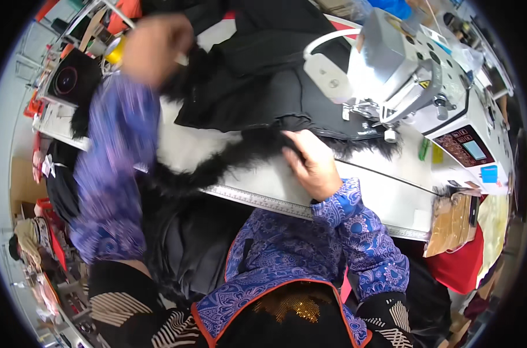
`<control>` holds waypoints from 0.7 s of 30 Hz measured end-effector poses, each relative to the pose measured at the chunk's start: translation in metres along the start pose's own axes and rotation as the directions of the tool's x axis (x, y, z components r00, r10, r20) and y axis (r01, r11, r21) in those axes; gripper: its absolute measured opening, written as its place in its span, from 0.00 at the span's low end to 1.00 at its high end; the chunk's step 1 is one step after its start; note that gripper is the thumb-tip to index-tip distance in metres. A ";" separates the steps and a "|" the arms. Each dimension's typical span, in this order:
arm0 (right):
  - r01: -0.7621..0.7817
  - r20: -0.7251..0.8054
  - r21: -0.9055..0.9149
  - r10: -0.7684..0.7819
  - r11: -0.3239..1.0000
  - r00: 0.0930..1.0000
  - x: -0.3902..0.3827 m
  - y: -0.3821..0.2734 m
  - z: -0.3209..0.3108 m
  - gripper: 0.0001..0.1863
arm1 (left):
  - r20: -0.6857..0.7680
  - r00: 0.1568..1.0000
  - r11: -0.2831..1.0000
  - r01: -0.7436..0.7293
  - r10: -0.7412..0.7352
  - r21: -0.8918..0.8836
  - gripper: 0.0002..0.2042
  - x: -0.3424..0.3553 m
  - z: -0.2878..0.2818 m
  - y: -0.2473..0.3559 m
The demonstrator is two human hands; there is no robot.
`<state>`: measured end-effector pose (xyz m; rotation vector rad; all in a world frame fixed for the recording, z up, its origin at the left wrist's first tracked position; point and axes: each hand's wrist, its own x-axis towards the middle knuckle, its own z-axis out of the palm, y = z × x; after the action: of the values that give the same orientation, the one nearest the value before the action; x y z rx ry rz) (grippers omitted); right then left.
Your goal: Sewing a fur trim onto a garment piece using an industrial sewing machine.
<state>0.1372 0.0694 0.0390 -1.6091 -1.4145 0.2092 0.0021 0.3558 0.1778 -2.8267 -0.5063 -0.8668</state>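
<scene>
My right hand [317,165] is closed on a black furry trim [234,156] at the front edge of a black garment [246,87]. Thumb and fingers pinch the trim near the garment's edge, and the rest of the strip runs leftward across the white table. My left hand [156,49] is raised at the upper left, smeared by motion, beside more black fur; its grip is unclear. A white sewing machine [414,69] stands right of the garment, its needle area just above the cloth's right end.
A ruler strip [263,203] runs along the white table's [385,197] front edge. Brown packets [452,223] lie at the right end, near red cloth [460,267]. Dark fabric [182,243] hangs over my lap. A yellow tape roll [115,50] and a black box [72,78] stand at the left.
</scene>
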 end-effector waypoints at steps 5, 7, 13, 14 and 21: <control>0.111 0.117 0.139 -0.128 0.984 0.985 0.007 -0.021 -0.013 0.19 | 0.117 0.992 0.938 -0.006 0.049 -0.347 0.25 -0.139 0.019 0.147; 0.231 0.113 -0.096 -0.219 0.968 0.969 -0.003 -0.002 -0.044 0.15 | 0.123 0.992 0.941 0.050 -0.009 -0.335 0.28 -0.149 0.032 0.142; 0.095 0.015 -0.474 -0.100 0.876 0.995 -0.003 0.055 -0.105 0.08 | 0.305 0.944 0.910 0.010 0.128 -0.415 0.25 -0.124 0.075 0.084; 0.098 0.028 -0.463 -0.096 0.881 0.995 -0.004 0.056 -0.105 0.07 | 0.257 0.961 0.916 0.009 0.103 -0.402 0.23 -0.114 0.086 0.069; 0.037 -0.052 -0.430 -0.065 0.902 0.997 -0.003 0.056 -0.100 0.04 | 0.251 0.967 0.996 0.017 -0.038 0.084 0.08 -0.071 0.082 0.063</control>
<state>0.2404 0.0213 0.0510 -1.9093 -1.5215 -0.2019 0.0118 0.2962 0.0678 -2.8750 -0.5989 -0.4778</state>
